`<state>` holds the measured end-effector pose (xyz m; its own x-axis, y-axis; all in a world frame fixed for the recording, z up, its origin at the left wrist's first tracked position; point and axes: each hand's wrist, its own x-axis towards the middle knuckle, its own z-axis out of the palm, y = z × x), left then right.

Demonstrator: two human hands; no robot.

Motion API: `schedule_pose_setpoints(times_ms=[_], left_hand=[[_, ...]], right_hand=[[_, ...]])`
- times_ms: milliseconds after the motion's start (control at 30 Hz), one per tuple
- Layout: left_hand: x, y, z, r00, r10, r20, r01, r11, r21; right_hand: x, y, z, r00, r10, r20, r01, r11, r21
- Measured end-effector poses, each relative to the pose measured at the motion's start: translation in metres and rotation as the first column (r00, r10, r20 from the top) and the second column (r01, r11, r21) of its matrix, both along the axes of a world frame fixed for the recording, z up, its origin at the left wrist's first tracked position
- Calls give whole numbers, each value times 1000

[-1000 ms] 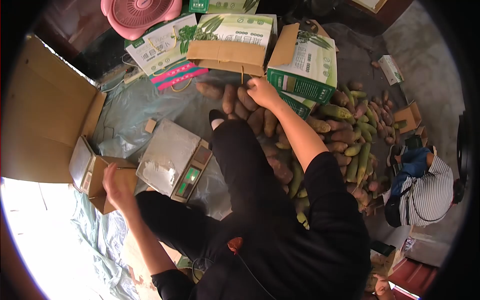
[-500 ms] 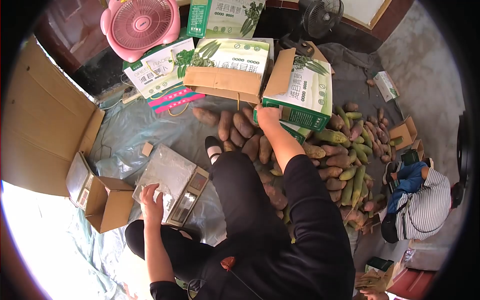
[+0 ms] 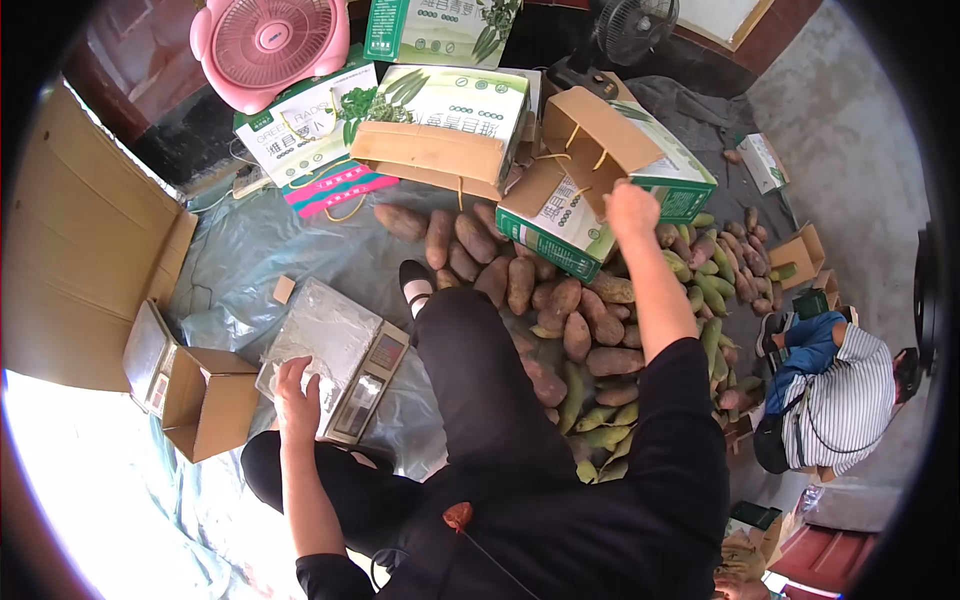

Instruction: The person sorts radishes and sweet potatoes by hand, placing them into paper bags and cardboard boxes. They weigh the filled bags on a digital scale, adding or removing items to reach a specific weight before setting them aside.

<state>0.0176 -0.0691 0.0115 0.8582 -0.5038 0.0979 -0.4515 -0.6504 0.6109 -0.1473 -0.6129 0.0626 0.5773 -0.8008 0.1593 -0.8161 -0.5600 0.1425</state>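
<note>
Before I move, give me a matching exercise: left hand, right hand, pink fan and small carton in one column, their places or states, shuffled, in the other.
1. Left hand
2. Right hand
3. Pink fan
4. Small carton

A. Upper left of the view
B. Curled, at an open box
C. Brown, left of the larger scale
D. Thumb and fingers apart

Pairs: 1-D, 2-B, 3-A, 4-C

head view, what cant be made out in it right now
All in the head view:
- Right hand's grip: its fingertips are hidden behind the hand itself.
- Space under the brown flaps: covered by the flaps.
- Scale display beside the left hand: too small and blurred to read.
- Black fan: cut off by the top edge.
</note>
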Motion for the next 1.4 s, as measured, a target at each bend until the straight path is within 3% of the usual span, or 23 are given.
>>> schedule_pose_setpoints(times_ms=[133, 267, 667, 733, 900, 967, 1167, 1400], left_hand=[[1, 0, -1, 1000, 6, 6, -6, 1000, -17], [0, -1, 2, 1000, 11, 10, -11, 1000, -18], [4, 8, -3, 999, 30, -16, -30, 1000, -6], [5, 9, -6, 997, -12, 72, 10, 1000, 20], [3, 2, -5, 1000, -11, 23, 12, 1000, -14], [3, -1, -2, 1000, -3, -20, 3, 1000, -29], [3, 1, 0, 999, 20, -29, -21, 1000, -11], [5, -2, -1, 999, 16, -50, -17, 1000, -20]], right_hand=[[-27, -17, 34, 996, -86, 35, 88, 994, -72], [-29, -34, 28, 976, -213, 49, 216, 975, -58], [-38, -65, 47, 943, -299, 144, 317, 939, -130], [-39, -60, 51, 951, -278, 133, 296, 944, -143], [-16, -44, 48, 975, -202, 91, 215, 962, -167], [-1, -39, 42, 975, -144, 168, 171, 972, -160], [14, -48, 39, 942, -216, 258, 239, 969, -63], [-36, -65, 90, 882, -143, 448, 265, 938, -222]])
